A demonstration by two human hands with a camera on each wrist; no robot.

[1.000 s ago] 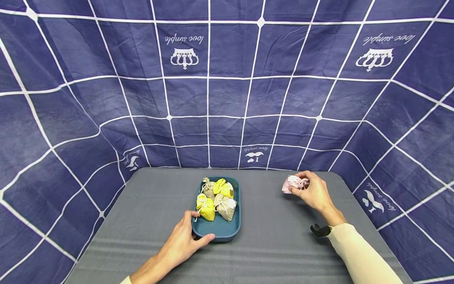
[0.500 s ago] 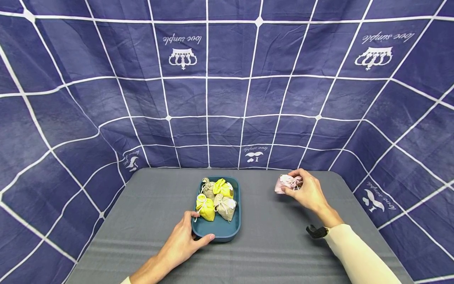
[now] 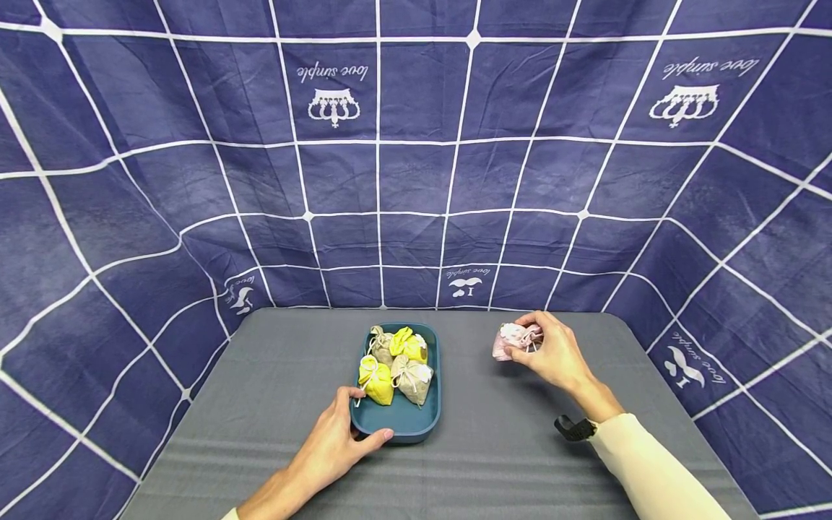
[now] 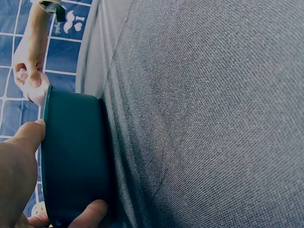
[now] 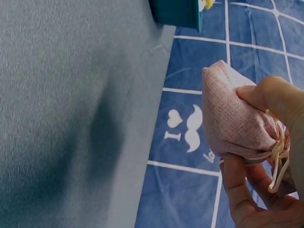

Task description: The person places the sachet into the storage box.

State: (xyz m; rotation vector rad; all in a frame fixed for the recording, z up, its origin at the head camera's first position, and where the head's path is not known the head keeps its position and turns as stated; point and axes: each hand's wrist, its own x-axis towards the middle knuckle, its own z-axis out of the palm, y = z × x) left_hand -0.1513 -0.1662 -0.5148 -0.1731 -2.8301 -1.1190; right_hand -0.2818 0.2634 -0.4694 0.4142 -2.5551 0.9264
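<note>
My right hand point(image 3: 552, 354) pinches a small pink drawstring pouch point(image 3: 509, 341) between thumb and fingers, right of the box. In the right wrist view the pouch point(image 5: 237, 111) hangs above the grey surface, its cord tied near my palm. My left hand point(image 3: 334, 437) holds the near left corner of a dark teal box point(image 3: 396, 426), thumb on the front rim and fingers at the left side. Inside the box lie a yellow pouch point(image 3: 377, 383), a beige pouch point(image 3: 414, 383), another yellow pouch point(image 3: 411, 347) and a second beige pouch point(image 3: 382, 348).
The box stands on a grey cloth-covered table point(image 3: 286, 368). A blue curtain with white grid lines point(image 3: 416, 180) hangs behind the table and along both sides. A black strap point(image 3: 575, 428) is on my right wrist by the pale sleeve point(image 3: 650, 462).
My right hand has moved left with the pink pouch, closer to the box. My left hand and the box have stayed where they were.
</note>
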